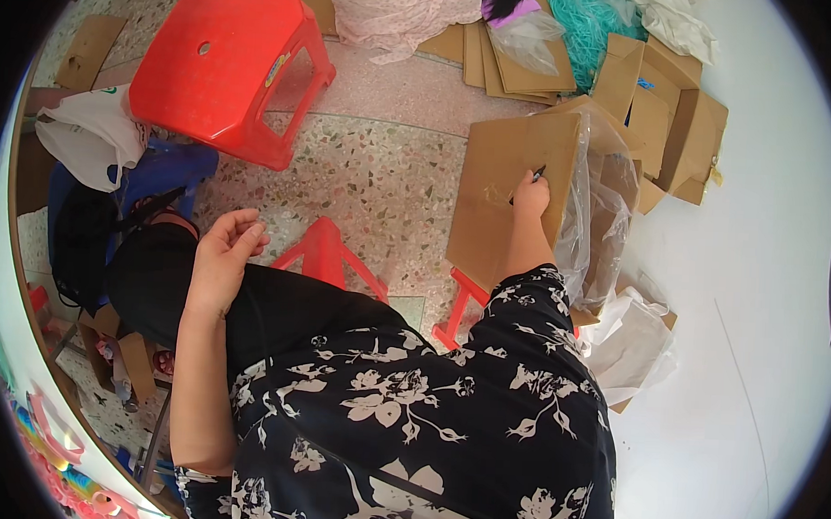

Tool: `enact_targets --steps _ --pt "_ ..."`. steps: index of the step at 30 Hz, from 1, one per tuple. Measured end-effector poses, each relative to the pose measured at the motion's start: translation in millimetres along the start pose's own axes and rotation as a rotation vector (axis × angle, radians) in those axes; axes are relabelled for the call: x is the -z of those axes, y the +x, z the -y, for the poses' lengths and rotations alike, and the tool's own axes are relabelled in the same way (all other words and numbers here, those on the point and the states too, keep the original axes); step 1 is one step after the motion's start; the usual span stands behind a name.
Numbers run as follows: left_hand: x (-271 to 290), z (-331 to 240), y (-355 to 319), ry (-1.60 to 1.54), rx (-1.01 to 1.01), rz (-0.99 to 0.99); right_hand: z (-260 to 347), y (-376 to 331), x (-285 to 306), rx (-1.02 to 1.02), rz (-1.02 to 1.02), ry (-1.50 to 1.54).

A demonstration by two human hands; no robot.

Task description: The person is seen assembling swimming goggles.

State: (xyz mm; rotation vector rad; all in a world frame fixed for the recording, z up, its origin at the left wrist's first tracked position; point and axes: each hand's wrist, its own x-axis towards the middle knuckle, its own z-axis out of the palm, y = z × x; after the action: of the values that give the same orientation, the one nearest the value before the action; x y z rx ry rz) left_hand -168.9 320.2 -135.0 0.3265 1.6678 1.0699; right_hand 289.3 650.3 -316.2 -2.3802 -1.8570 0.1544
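Observation:
My right hand (530, 201) is closed around a dark, slim pen (539, 174), its fingers over the broad brown side of a cardboard box (493, 189). Whether the tip touches the board is too small to tell. Clear plastic lining (580, 211) spills from the box's opening on the right. My left hand (223, 256) hangs in the air above my left leg, its fingers loosely bent and nothing visible in them. Beneath the box, part of a red stool (463, 303) shows.
A large red plastic stool (210, 74) stands at the far left, beside a white bag (92, 134). Another open cardboard box (672, 122) and flattened cardboard (517, 64) lie at the far right, near turquoise shredded strands (592, 31). A person in pale dotted clothing (398, 13) is at the top.

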Motion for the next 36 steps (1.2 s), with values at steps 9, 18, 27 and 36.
enact_targets --steps 9,18,27,36 --pt "1 2 1 -0.013 -0.006 0.011 8 -24 -10 0.141 0.117 0.120" --pt "12 16 -5 0.002 -0.077 -0.016 118 -145 -25 0.427 0.433 0.443" --pt "27 25 -26 0.145 -0.192 -0.085 314 -321 85 0.126 1.403 1.331" --pt "51 17 -63 0.136 -0.155 -0.304 348 -355 103 0.346 1.633 1.137"
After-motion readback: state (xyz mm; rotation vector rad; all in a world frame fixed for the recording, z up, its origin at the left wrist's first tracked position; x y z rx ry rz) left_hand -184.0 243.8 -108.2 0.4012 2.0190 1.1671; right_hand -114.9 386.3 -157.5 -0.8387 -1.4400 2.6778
